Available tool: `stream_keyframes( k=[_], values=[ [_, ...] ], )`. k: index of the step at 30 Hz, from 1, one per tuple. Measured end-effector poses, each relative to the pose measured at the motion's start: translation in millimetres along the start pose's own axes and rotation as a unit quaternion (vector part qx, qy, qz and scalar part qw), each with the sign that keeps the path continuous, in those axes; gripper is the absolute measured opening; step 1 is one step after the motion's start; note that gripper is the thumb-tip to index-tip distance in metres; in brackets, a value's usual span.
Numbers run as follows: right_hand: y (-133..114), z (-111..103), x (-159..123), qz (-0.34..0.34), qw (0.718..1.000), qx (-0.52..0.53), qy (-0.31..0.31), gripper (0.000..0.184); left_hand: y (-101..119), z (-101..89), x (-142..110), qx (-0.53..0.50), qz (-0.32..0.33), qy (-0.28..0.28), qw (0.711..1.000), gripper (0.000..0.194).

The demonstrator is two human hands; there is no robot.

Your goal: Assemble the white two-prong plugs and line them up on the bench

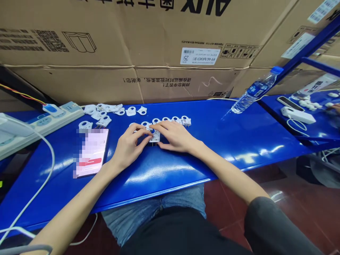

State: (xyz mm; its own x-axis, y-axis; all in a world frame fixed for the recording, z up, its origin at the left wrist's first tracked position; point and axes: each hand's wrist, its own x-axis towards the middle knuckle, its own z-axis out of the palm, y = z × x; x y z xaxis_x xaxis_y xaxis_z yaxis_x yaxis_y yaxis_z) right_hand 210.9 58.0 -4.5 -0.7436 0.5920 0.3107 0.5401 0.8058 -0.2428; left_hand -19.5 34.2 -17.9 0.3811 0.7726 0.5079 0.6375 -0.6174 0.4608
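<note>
Between my hands, near the middle of the blue tabletop, is a small white plastic plug piece (154,137) with a round opening and metal pins pointing toward me. My left hand (130,143) pinches its left side with thumb and fingertips. The fingers of my right hand (174,136) close on its right side, with the thumb low beside the pins. Just beyond my fingers stand several similar white plug pieces (186,120) in a row, partly covered by my hands. More white ring-shaped pieces (131,111) lie in a loose group at the back left.
A phone (92,152) with a lit screen lies left of my left forearm. Along the left edge runs a power strip (69,110) with plugs and cables. A water bottle (255,92) leans at the back right by a blue frame. Large cardboard boxes (159,53) wall off the back.
</note>
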Motion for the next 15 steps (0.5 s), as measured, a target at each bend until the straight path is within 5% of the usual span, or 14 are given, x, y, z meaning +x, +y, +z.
stream_keyframes(
  k=[15],
  values=[
    [-1.1,0.4,-0.5,-0.006,1.0,0.002,0.004,0.056,1.6,-2.0,-0.3,0.029,-0.014,0.002,0.999,0.017]
  ],
)
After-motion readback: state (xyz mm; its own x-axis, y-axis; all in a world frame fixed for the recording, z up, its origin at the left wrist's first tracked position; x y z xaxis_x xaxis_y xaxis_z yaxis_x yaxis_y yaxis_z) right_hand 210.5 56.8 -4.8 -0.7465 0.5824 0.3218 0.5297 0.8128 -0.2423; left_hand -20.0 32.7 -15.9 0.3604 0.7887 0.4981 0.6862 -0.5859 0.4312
